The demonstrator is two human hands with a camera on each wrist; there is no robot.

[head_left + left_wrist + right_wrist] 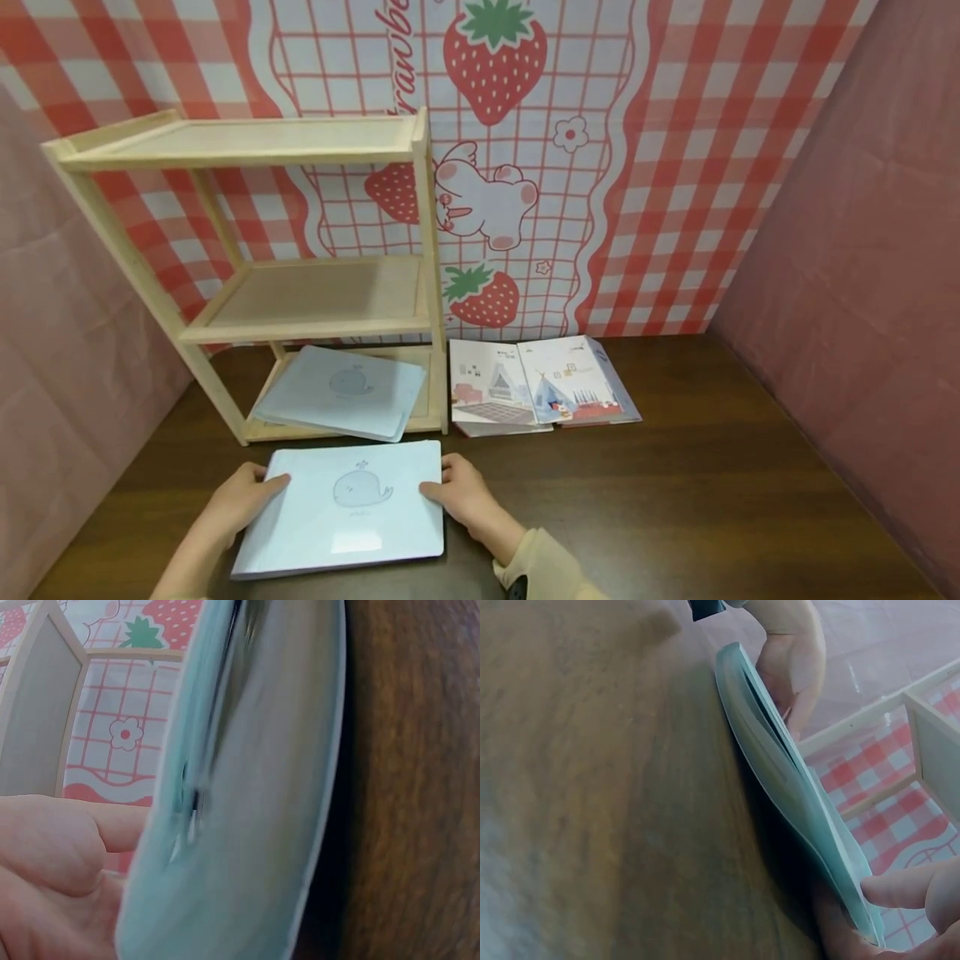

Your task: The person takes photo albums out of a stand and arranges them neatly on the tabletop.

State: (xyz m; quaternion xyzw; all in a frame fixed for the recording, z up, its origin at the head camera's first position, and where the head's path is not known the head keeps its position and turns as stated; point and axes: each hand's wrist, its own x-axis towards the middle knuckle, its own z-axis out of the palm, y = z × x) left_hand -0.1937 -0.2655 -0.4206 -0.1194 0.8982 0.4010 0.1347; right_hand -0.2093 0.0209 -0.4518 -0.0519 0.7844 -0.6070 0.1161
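Observation:
A light-blue file folder (pixel 390 533) with a whale drawing on its cover lies level in front of the shelf, held by both hands. My left hand (pixel 243 497) grips its left edge, thumb on the cover. My right hand (pixel 467 497) pinches the right edge; the right wrist view shows the thumb above and fingers (pixel 840 930) underneath. Seen from the side, the folder (pixel 255 780) is thick, with layers parting along its open edge, and a dark gap shows between it and the table. A matching whale folder (pixel 307 387) lies slanted on the bottom shelf, its front corner jutting past the frame.
The three-tier wooden shelf (pixel 315 333) stands at the back left of the dark wood table (pixel 675 500). Right of it lies an open picture book (pixel 577 392) with other books under it. A strawberry-print cloth (pixel 675 167) hangs behind, with pink cloth at both sides.

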